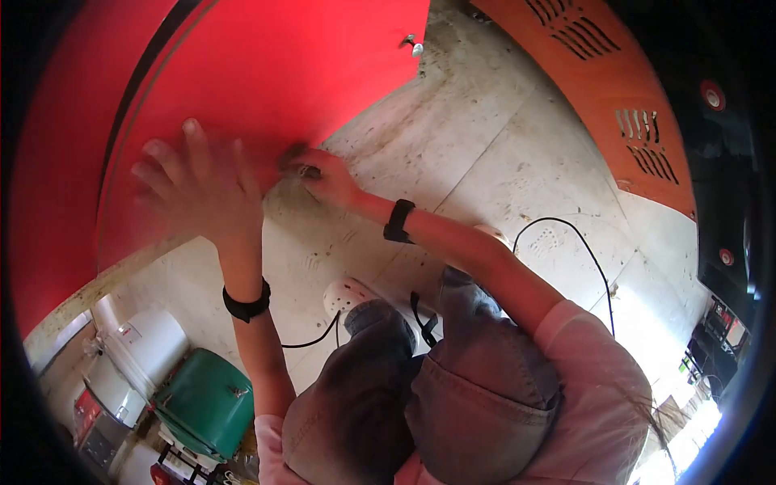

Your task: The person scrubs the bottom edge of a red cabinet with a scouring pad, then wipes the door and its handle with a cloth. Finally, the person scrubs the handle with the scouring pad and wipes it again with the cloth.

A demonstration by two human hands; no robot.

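A large red panel [267, 73] stands over the pale concrete floor [485, 145]. My left hand [198, 186] is spread open with the palm against the red panel near its lower edge, and it looks blurred. My right hand [327, 178] reaches to the panel's bottom edge, fingers closed around a small dark pad [294, 156] pressed on the red surface. What the pad is made of is too blurred to tell. Both wrists carry black bands. My knees in jeans [420, 380] fill the lower middle.
An orange panel with vent slots [622, 89] leans at the upper right. A black cable [582, 242] runs across the floor by my white shoe [346, 294]. A green container [206, 400] and white canisters [145, 347] stand at the lower left.
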